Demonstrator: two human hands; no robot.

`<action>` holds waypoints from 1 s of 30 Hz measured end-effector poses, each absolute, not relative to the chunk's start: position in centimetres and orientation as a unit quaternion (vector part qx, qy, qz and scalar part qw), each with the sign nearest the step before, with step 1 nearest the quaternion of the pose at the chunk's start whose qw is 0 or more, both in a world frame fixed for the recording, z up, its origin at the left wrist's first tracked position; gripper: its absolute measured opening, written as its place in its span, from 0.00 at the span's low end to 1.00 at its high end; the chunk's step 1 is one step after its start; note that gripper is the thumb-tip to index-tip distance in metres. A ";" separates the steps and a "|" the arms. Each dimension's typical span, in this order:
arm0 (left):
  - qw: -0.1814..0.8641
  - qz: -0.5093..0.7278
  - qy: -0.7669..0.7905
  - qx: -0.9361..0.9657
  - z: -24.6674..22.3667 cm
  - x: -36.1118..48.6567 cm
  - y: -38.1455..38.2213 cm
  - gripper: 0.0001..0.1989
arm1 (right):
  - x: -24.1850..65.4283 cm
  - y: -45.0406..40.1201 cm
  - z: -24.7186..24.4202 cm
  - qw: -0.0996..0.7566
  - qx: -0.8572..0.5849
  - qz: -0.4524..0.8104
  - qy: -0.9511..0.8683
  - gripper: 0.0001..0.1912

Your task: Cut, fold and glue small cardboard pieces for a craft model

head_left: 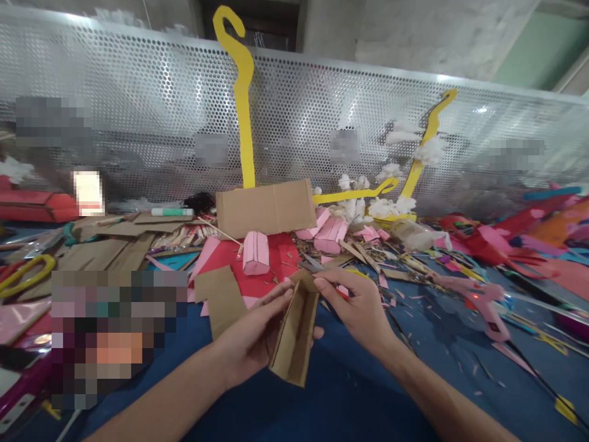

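Note:
A folded cardboard trough [294, 337], open along its top, slants between my hands above the blue surface. My left hand [253, 334] holds it from the left and underneath, with fingertips showing past its right edge. At its far end, my right hand [352, 301] pinches the cardboard rim with thumb and fingers. Scissors [313, 264] lie just beyond my right hand, their handles partly hidden by it. A flat cardboard piece [221, 301] rests left of the trough. Beyond it sits a small pink box [256, 253] on red paper [280, 252].
A pink glue gun [488, 304] with a black cord lies at the right. Yellow hook shapes [246, 110] and a cardboard panel [267, 207] stand by the perforated metal barrier [299, 110]. Cardboard scraps and paper litter both sides. Yellow-handled scissors [30, 279] are far left.

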State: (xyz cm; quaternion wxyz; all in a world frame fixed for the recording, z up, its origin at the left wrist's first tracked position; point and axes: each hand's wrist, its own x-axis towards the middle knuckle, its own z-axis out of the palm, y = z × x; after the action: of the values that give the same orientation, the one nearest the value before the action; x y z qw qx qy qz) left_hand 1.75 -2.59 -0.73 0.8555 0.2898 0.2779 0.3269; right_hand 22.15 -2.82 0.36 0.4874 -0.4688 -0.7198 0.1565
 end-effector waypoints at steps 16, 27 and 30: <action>0.853 0.332 0.277 0.292 -1.0 1.7 -2.5 0.21 | 22.1 -2.8 0.5 0.482 -0.471 0.155 -0.723 0.10; 0.855 0.328 0.268 0.301 -0.6 1.9 -2.7 0.21 | 21.9 -2.9 0.5 0.480 -0.475 0.163 -0.719 0.10; 0.851 0.331 0.274 0.301 -0.7 1.9 -2.7 0.21 | 21.9 -2.9 0.5 0.483 -0.477 0.160 -0.717 0.10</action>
State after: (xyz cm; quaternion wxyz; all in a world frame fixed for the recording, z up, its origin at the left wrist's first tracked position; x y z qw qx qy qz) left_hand 1.88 -2.72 -0.66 0.8511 0.3012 0.2741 0.3314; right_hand 21.91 -2.91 0.46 0.4829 -0.4773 -0.7166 0.1595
